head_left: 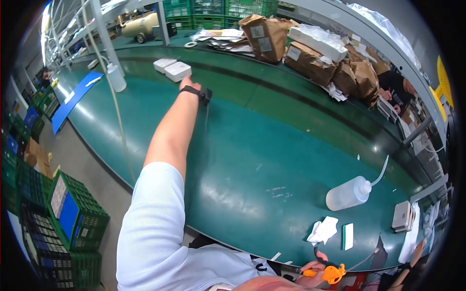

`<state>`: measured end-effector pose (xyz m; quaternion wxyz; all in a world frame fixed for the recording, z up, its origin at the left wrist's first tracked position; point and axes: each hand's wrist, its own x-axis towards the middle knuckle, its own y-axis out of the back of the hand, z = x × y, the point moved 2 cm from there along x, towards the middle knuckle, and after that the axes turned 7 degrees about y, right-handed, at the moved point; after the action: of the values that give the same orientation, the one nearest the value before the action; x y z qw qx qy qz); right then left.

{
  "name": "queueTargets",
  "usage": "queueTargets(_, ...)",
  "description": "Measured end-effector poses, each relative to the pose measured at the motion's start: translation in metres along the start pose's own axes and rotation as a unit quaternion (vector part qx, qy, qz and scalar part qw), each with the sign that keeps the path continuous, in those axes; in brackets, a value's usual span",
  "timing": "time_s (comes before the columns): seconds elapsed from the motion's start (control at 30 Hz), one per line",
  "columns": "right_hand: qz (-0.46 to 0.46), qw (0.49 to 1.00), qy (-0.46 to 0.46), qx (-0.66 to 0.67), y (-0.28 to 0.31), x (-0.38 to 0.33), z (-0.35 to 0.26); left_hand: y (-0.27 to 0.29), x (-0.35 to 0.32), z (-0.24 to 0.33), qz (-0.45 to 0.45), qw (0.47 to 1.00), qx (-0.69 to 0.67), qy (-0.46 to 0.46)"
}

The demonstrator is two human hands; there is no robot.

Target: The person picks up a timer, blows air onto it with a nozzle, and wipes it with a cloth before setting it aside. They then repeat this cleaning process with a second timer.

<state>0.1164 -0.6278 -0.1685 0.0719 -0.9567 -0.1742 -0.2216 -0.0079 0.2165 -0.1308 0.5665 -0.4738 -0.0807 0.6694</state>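
My left arm stretches far across the green table, with a dark strap and small device at the wrist. My left hand [191,84] is closed at the near corner of a white box [178,71]; its fingertips are partly hidden. A second white box [164,65] sits against the first on its far left. Low on the right, at the table's near edge, my right hand [313,270] is wrapped round an orange air gun [334,274] with a long thin nozzle. Just beyond it lie a crumpled white cloth [323,231] and a green-and-white sponge [347,236].
A squeeze bottle [345,194] lies on the right of the green table [233,160]; another bottle [116,77] stands far left, near a blue sheet [75,102]. Brown paper packages [310,63] line the back. Green crates [80,213] stand at left. People work at far right.
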Motion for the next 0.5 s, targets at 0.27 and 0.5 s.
queueTargets(0.27, -0.071, 0.988, -0.047, -0.127, 0.002, -0.005, -0.011, -0.006, 0.062, 0.021, -0.005, 0.996, -0.028, -0.086)
queueTargets(0.5, -0.066, 0.984, -0.035, -0.159, -0.002, -0.007, -0.015, -0.024, 0.054, 0.026, -0.025, 0.997, -0.006, -0.078)
